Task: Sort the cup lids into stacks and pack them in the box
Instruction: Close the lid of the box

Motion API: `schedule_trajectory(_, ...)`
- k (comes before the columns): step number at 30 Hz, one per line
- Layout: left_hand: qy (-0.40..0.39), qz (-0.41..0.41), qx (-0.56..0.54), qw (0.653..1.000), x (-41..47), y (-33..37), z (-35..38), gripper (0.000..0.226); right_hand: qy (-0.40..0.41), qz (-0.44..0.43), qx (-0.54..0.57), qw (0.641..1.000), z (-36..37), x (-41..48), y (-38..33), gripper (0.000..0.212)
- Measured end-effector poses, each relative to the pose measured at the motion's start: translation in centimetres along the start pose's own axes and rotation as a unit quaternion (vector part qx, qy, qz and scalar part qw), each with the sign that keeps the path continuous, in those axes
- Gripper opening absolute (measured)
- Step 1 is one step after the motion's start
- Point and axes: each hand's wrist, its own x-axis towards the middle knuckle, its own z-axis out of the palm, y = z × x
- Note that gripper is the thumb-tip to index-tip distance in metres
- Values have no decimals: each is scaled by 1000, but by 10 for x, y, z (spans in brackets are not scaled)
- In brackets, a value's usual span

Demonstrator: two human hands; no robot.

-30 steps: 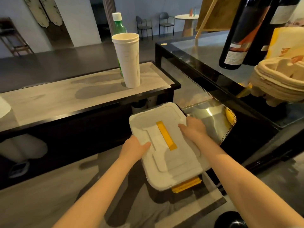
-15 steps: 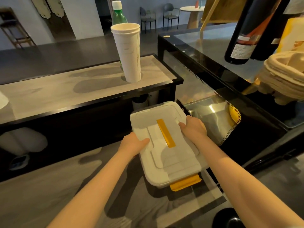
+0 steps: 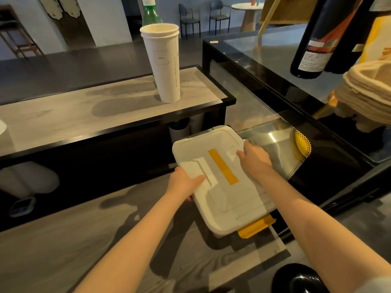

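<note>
A white plastic box point(image 3: 224, 199) with a closed lid, a yellow stripe on top and a yellow latch point(image 3: 255, 227) at its near end sits at the right end of the lower wooden counter point(image 3: 84, 240). My left hand point(image 3: 183, 182) grips the box's left edge, thumb on the lid and fingers under the rim. On the far right part of the lid lies my right hand point(image 3: 254, 158), fingers curled over its right edge. No cup lids are visible; the box's contents are hidden.
A stack of tall white paper cups point(image 3: 163, 62) stands on the upper shelf point(image 3: 105, 111) before a green bottle point(image 3: 151, 14). A glass display case point(image 3: 275, 115) is to the right, with wine bottles point(image 3: 317, 39) and stacked pulp trays point(image 3: 370, 92) on top.
The view has shifted slightly. The box has slid a little toward me, exposing more of the yellow latch. Both hands keep their hold on the box.
</note>
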Motion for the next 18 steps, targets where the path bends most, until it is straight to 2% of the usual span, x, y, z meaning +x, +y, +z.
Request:
schedule_trajectory(4,3,0,-4,1000,0,4,0,58,5,-7,-15,1000,-1,3,-1,32)
schedule_trajectory(7,-2,1,4,1000,1,6,-3,58,22,-11,-7,1000,-3,-1,-5,26)
schedule_trajectory(10,-11,-6,7,1000,0,6,-5,61,64,-83,-20,994,-1,-2,-8,17)
schedule_trajectory(17,-14,20,55,998,-9,6,-8,66,49,-89,13,995,-2,-8,-6,21)
schedule_trajectory(18,-12,30,77,997,-8,5,-10,68,66,-105,26,992,-1,-8,-5,21)
